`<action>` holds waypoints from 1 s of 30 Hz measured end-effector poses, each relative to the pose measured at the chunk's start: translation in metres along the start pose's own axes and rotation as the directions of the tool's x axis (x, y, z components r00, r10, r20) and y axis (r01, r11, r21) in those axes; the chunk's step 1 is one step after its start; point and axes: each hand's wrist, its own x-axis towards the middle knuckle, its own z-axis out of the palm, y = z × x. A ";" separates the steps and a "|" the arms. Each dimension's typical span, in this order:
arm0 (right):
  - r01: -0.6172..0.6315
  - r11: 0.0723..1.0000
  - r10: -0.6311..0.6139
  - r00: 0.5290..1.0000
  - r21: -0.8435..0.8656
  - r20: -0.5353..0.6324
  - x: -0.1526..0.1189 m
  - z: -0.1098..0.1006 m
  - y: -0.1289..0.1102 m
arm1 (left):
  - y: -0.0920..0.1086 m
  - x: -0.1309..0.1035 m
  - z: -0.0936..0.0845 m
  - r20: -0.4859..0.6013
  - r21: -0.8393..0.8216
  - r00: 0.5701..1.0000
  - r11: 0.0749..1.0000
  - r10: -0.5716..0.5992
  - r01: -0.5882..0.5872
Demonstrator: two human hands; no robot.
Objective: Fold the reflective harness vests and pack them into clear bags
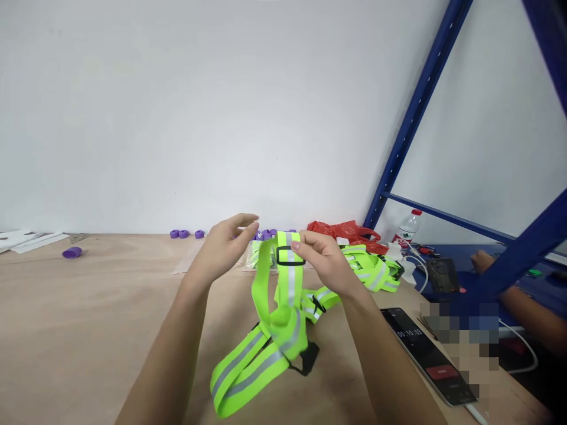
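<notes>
A neon-yellow reflective strap harness with grey stripes hangs from my right hand, whose thumb and fingers pinch it beside a black slide buckle. Its lower loops droop over the table, with another black buckle among them. My left hand is raised just left of the strap's top, fingers curved and apart from the thumb, with nothing seen between them. Behind the hands lies a clear plastic bag with more neon-yellow strap inside, partly hidden by the harness.
More neon-yellow straps lie right, before a red plastic bag. A phone showing a timer rests near my right forearm. Several purple rolls line the wall; a purple cup-like piece is left. A blue metal frame and another person's arm are right.
</notes>
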 end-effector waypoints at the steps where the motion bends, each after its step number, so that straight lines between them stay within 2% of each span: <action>1: 0.004 1.000 -0.002 0.998 0.019 -0.064 0.001 0.002 0.000 | 0.003 -0.002 0.000 0.015 0.065 0.999 0.997 0.046 -0.047; 2: -0.002 0.999 0.009 0.993 0.054 -0.117 0.002 0.003 0.001 | 0.008 -0.005 0.001 0.060 0.106 0.995 0.991 0.080 -0.086; 4: -0.022 0.988 0.052 0.979 0.152 -0.199 0.004 0.005 0.004 | 0.020 -0.013 0.003 0.241 0.161 0.968 0.981 0.071 -0.112; 6: -0.017 0.974 0.082 0.956 0.227 -0.283 0.006 0.004 0.008 | 0.029 -0.020 0.007 0.449 0.239 0.893 0.968 -0.038 -0.079; 7: 0.000 0.969 0.084 0.940 0.247 -0.332 0.007 0.004 0.009 | 0.031 -0.024 0.011 0.520 0.291 0.848 0.955 -0.105 -0.060; 8: 0.025 0.965 0.080 0.921 0.262 -0.382 0.008 0.003 0.011 | 0.032 -0.026 0.015 0.558 0.346 0.814 0.937 -0.159 -0.054; 9: 0.055 0.958 0.074 0.901 0.281 -0.427 0.008 0.003 0.011 | 0.031 -0.028 0.020 0.570 0.395 0.799 0.916 -0.190 -0.064; 12: 0.133 0.931 0.063 0.858 0.339 -0.510 0.009 0.000 0.011 | 0.025 -0.029 0.031 0.528 0.494 0.832 0.858 -0.169 -0.139; 14: 0.147 0.934 0.054 0.842 0.326 -0.536 0.009 -0.004 0.011 | 0.023 -0.027 0.032 0.537 0.477 0.836 0.858 -0.111 -0.193; 16: 0.091 0.972 0.035 0.854 0.214 -0.520 0.007 -0.009 0.010 | 0.024 -0.025 0.026 0.560 0.356 0.828 0.908 -0.019 -0.220; 17: 0.035 0.991 0.032 0.874 0.127 -0.485 0.006 -0.012 0.010 | 0.025 -0.024 0.022 0.553 0.260 0.832 0.941 0.038 -0.216; 20: -0.125 0.982 0.073 0.942 -0.142 -0.328 0.003 -0.020 0.009 | 0.028 -0.023 0.010 0.438 -0.112 0.884 0.985 0.164 -0.128; 23: -0.230 0.901 0.169 0.967 -0.367 -0.191 0.000 -0.021 0.007 | 0.027 -0.022 0.004 0.260 -0.418 0.945 0.905 0.199 -0.076; 26: -0.283 0.738 0.243 0.958 -0.612 -0.150 -0.001 -0.019 0.003 | 0.023 -0.019 0.005 0.108 -0.542 0.977 0.835 0.184 -0.097; 27: -0.279 0.715 0.224 0.960 -0.641 -0.168 -0.001 -0.018 0.001 | 0.021 -0.019 0.006 0.071 -0.556 0.982 0.825 0.176 -0.107; 28: -0.262 0.734 0.186 0.965 -0.627 -0.186 -0.002 -0.017 -0.001 | 0.021 -0.018 0.008 0.042 -0.560 0.985 0.820 0.168 -0.116; 30: -0.180 0.868 0.103 0.977 -0.463 -0.187 -0.004 -0.015 -0.007 | 0.020 -0.017 0.012 0.005 -0.556 0.987 0.821 0.158 -0.129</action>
